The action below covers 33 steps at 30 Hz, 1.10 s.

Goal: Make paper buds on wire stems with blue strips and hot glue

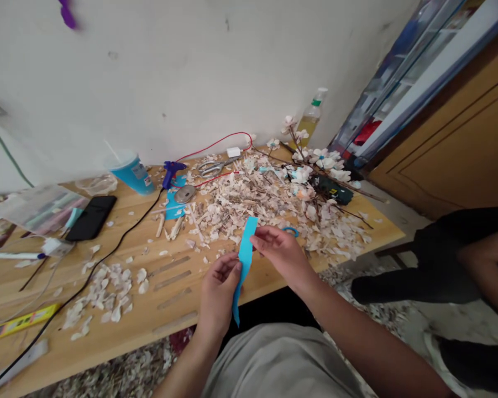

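Note:
A long strip of bright blue paper is held upright between my two hands, over the table's front edge. My left hand pinches its left side around the middle, thumb on top. Higher up, my right hand grips the right edge between thumb and fingers. The strip's lower end tapers and hangs towards my lap. Behind it spreads a heap of pale dried petals and shavings. A blue ring-shaped handle pokes out just past my right hand.
A purple-blue glue gun with its black cord, scissors, a blue cup and a phone lie left and back. Flowering branches and a bottle stand back right. Another person's dark-clothed leg is at right.

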Each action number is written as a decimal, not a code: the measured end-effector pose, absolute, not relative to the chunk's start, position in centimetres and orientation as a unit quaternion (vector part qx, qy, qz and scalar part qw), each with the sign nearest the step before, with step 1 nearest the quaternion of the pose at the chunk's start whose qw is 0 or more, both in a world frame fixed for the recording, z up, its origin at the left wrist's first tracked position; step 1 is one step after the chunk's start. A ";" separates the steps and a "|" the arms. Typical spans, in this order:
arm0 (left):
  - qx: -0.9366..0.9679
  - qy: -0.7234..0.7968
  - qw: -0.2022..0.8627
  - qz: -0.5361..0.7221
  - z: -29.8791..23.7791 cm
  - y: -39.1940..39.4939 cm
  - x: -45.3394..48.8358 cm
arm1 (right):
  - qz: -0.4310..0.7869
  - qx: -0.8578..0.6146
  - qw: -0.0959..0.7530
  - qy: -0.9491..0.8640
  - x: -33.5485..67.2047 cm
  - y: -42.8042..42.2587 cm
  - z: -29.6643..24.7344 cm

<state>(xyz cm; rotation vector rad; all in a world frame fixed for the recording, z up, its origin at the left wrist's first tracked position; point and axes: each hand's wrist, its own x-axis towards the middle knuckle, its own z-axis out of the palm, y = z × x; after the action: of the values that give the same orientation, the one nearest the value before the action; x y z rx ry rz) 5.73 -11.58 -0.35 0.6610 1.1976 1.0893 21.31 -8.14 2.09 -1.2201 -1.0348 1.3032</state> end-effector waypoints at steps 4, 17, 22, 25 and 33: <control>0.310 0.496 0.665 0.465 -0.5 -12.2 5.4 | 0.516 -0.527 0.516 -0.436 21.7 -7.8 1.9; 0.399 0.500 0.650 0.409 0.0 -12.4 2.2 | 0.553 -0.533 0.496 -0.405 22.4 -7.5 2.6; 0.458 0.530 0.590 0.402 0.2 -11.9 1.1 | 0.542 -0.533 0.479 -0.438 23.0 -7.6 2.4; 0.477 0.546 0.569 0.387 0.0 -11.6 0.5 | 0.531 -0.534 0.479 -0.451 23.3 -7.5 2.4; 0.772 0.516 0.119 0.352 -3.1 -14.9 -2.1 | 0.487 -0.583 0.456 -0.462 23.6 -10.3 -0.3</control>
<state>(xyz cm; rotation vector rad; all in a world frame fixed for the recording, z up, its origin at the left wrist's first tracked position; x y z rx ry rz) -2.07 -14.88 -3.08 2.2561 1.5103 1.0294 23.60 -10.35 -0.33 -1.4379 -1.1402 1.2019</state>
